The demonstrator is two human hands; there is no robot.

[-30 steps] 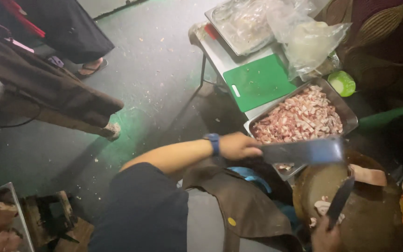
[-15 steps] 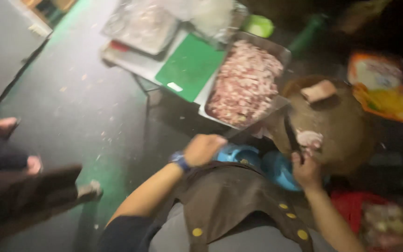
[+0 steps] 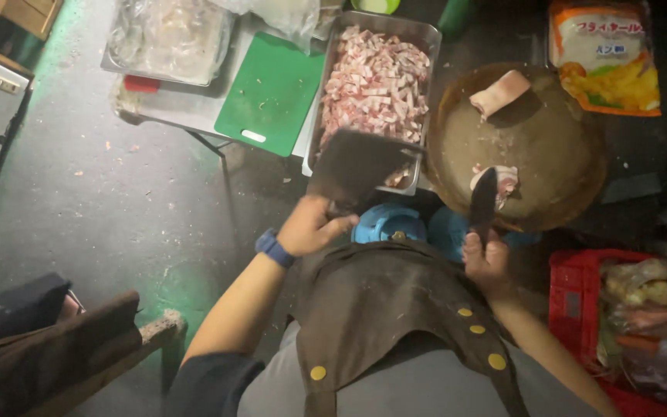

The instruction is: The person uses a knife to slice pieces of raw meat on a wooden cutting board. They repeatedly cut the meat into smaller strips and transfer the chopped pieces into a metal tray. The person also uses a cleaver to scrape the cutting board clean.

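On the round wooden chopping block (image 3: pixel 538 147), near its front edge, lies a small piece of pale pink meat (image 3: pixel 503 179), and the tip of a dark knife (image 3: pixel 483 205) rests against it. The right hand (image 3: pixel 488 262) is closed around that knife's handle, just below the block's rim. A second, larger slab of meat (image 3: pixel 503 93) sits apart toward the block's far side. Left of the block, the left hand (image 3: pixel 310 226) grips a broad cleaver (image 3: pixel 360 166), fingers wrapped on the handle, the flat blade held over the near end of a metal tray (image 3: pixel 418 35). That tray is heaped with chopped meat pieces (image 3: pixel 372 81). A blue watch (image 3: pixel 275 248) bands the left wrist. Beside the tray, farther left, a green cutting board (image 3: pixel 272 93) lies on a small metal table (image 3: pixel 171 116), with a plastic-covered tray (image 3: pixel 167 38) behind it. Under the hands, a brown apron (image 3: pixel 387 309) with yellow buttons covers the person's front, and blue containers (image 3: pixel 387 222) show just beyond it. At right stand a red crate (image 3: pixel 573 293) of bagged vegetables and an orange-printed bag (image 3: pixel 604 54).
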